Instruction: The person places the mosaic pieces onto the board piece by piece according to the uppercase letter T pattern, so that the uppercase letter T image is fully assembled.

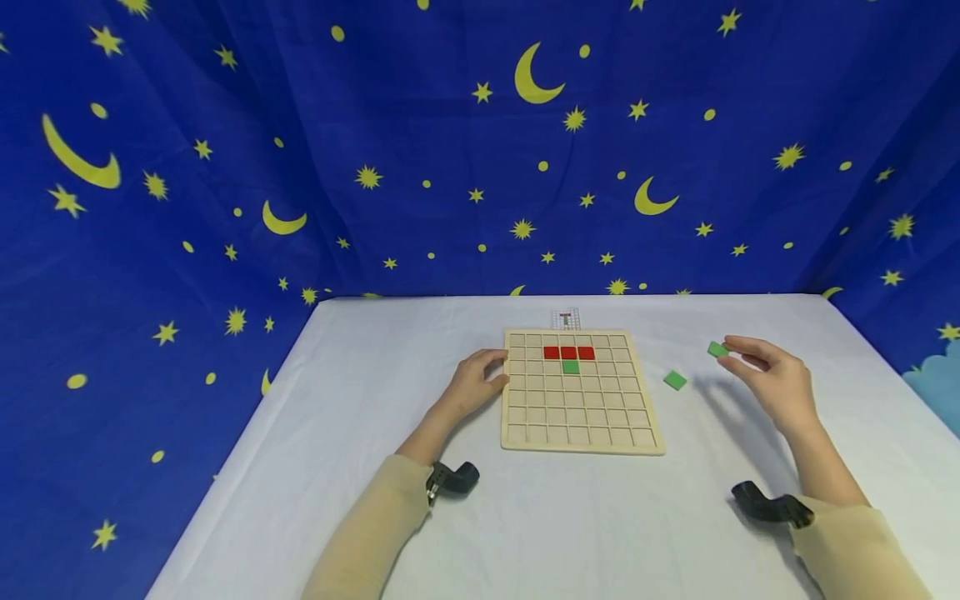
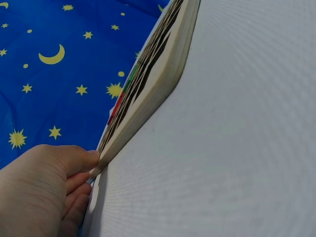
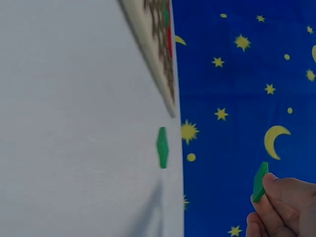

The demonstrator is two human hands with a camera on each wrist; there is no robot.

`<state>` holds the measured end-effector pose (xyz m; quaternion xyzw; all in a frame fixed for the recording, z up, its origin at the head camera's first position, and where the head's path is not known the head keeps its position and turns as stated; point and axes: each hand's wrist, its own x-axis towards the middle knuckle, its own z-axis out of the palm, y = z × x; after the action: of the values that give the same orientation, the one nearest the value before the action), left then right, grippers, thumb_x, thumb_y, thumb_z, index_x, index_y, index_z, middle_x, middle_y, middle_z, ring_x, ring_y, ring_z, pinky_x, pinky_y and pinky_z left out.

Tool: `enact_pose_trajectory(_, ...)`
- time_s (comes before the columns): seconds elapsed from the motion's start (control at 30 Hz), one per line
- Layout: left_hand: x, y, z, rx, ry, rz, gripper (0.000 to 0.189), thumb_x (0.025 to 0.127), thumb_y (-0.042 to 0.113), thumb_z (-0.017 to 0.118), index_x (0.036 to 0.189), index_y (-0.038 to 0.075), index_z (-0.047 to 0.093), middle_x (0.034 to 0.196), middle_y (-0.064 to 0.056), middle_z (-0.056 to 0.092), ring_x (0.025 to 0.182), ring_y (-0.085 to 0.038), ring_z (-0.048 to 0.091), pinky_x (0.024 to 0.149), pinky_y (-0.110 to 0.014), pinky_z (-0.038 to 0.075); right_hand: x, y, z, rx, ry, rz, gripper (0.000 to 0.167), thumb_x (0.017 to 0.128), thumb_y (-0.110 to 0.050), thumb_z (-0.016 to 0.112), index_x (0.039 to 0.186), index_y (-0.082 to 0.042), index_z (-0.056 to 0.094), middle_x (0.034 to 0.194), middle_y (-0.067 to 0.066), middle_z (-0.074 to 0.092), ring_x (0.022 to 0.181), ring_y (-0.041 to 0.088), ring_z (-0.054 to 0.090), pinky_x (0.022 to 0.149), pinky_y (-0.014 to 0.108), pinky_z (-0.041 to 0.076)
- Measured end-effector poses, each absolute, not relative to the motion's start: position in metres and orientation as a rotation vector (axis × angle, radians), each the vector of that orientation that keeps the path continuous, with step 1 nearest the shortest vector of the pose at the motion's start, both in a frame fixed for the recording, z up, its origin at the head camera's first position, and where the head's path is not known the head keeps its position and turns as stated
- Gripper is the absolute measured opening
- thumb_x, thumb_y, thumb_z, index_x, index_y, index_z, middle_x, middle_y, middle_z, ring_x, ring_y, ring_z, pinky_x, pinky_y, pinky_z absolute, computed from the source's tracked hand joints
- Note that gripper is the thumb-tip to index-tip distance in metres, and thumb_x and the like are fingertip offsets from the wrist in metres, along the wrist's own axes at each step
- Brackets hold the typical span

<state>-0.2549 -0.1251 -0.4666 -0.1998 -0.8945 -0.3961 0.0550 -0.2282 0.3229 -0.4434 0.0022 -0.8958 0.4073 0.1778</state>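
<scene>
A wooden grid board [image 1: 573, 433] lies on the white table. Three red tiles [image 1: 568, 353] sit side by side in its second row from the far edge, with one green tile [image 1: 571, 367] right below the middle one. My left hand [image 1: 472, 385] touches the board's left edge with thumb and fingertips, the fingers slightly bent. Off the board to the right, my right hand [image 1: 780, 387] pinches a green square tile [image 3: 259, 182] between thumb and fingers, raised above the table. Another green tile [image 1: 675, 380] lies between that hand and the board.
Behind the board lies a small printed card [image 1: 566, 318] showing a grid pattern. A blue curtain [image 1: 450, 125] with yellow moons and stars hangs behind and along the sides of the white table [image 1: 570, 525].
</scene>
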Motion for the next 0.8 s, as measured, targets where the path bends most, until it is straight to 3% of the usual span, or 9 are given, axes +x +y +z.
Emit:
enact_pose_trajectory(0.23, -0.255, -0.126, -0.468, -0.610, -2.716, -1.207, 0.044, 0.086, 0.010, 0.066, 0.127, -0.001, 0.056, 0.126, -0.015, 0.056, 0.120, -0.027, 0.050, 0.104, -0.035, 0.038, -0.210, 0.288, -0.396, 0.012, -2.554, 1.163, 0.048, 0.088, -0.035, 0.066, 0.124, -0.003, 0.061, 0.123, 0.008, 0.061, 0.102, -0.003, 0.048, 0.085, 0.007, 0.042)
enact_pose_trajectory(0.53, -0.255, -0.126, -0.467, -0.615, -2.712, -1.210, 0.043, 0.086, 0.010, 0.066, 0.127, -0.001, 0.056, 0.126, -0.015, 0.056, 0.120, -0.027, 0.051, 0.103, -0.034, 0.039, -0.216, 0.258, -0.386, 0.069, -2.578, 1.229, 0.049, 0.090, -0.034, 0.065, 0.127, -0.003, 0.059, 0.127, 0.018, 0.057, 0.117, 0.030, 0.049, 0.098, 0.036, 0.044)
enact_pose_trajectory(0.8, -0.256, -0.126, -0.467, -0.603, -2.733, -1.225, 0.045, 0.086, 0.011, 0.066, 0.128, 0.000, 0.055, 0.128, -0.014, 0.056, 0.121, -0.026, 0.050, 0.103, -0.033, 0.039, -0.218, 0.231, -0.382, 0.162, -2.577, 1.298, 0.047, 0.088, -0.034, 0.067, 0.123, -0.004, 0.060, 0.122, 0.014, 0.060, 0.117, 0.026, 0.049, 0.100, 0.041, 0.042)
